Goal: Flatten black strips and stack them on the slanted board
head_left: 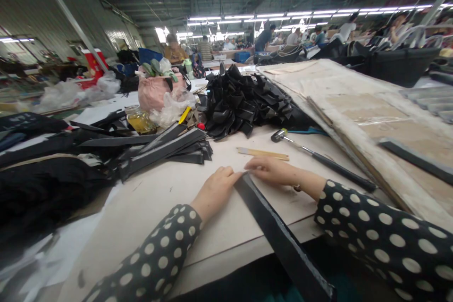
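A long black strip (274, 226), grey along one edge, runs from the board over its front edge towards me. My left hand (217, 191) has its fingers closed on the strip's far end. At the same end, my right hand (271, 170) pinches the strip's edge between thumb and fingers. Just beyond my hands lies a flat yellow stick (262, 153). A hammer (323, 158) with a black handle rests to the right of it.
Black strips (166, 151) lie stacked at left, with a heap of black pieces (244, 99) behind. A jar (140, 119) and a pink bag (157, 90) stand at back left. Pale boards (339, 118) rise along the right. People work in the background.
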`<action>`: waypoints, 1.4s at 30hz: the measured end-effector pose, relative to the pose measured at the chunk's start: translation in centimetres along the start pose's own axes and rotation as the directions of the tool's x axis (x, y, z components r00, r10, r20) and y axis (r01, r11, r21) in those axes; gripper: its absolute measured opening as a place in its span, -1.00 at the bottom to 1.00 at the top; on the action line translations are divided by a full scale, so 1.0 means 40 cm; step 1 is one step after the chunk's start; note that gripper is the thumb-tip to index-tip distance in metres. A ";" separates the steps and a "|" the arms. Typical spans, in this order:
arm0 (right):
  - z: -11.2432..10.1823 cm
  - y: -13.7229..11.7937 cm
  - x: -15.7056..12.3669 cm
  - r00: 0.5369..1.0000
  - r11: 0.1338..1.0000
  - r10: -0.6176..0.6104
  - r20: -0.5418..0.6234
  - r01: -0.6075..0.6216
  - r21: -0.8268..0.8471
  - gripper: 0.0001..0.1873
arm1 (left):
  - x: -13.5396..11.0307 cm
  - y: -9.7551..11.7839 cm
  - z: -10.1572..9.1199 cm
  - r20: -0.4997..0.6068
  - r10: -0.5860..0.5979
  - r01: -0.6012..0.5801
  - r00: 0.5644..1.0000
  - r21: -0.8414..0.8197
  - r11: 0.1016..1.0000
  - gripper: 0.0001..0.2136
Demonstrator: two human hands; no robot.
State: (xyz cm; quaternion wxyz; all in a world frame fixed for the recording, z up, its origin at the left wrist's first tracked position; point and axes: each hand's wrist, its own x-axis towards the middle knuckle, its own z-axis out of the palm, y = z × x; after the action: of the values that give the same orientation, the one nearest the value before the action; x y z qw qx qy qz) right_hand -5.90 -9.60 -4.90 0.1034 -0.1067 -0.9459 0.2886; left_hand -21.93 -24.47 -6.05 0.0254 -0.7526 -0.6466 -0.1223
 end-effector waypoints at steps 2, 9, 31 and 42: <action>-0.001 -0.005 0.007 0.996 0.993 -0.081 0.026 0.083 -0.080 -0.74 | 0.001 0.000 0.001 0.007 -0.001 0.001 1.000 0.004 1.000 -0.69; -0.016 -0.028 0.018 0.950 0.820 -0.225 0.218 0.305 -0.484 -0.81 | 0.010 0.006 -0.013 0.076 0.040 -0.047 0.996 0.100 0.994 -0.70; 0.021 -0.120 -0.023 0.985 0.944 0.144 0.092 -0.109 -0.311 -0.69 | 0.003 -0.027 -0.021 0.144 -0.197 0.235 0.970 -0.329 0.915 -0.76; 0.039 -0.107 -0.016 0.991 0.965 0.122 0.053 -0.106 -0.239 -0.61 | 0.044 -0.073 0.005 0.030 -0.080 0.085 0.996 -0.417 0.905 -0.83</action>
State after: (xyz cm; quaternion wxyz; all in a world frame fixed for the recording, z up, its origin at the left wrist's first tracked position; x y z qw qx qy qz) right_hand -6.28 -14.06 -3.83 0.0411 -0.1627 -0.9687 0.1830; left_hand -24.53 -22.24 -6.23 -0.1452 -0.7132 -0.6370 -0.2541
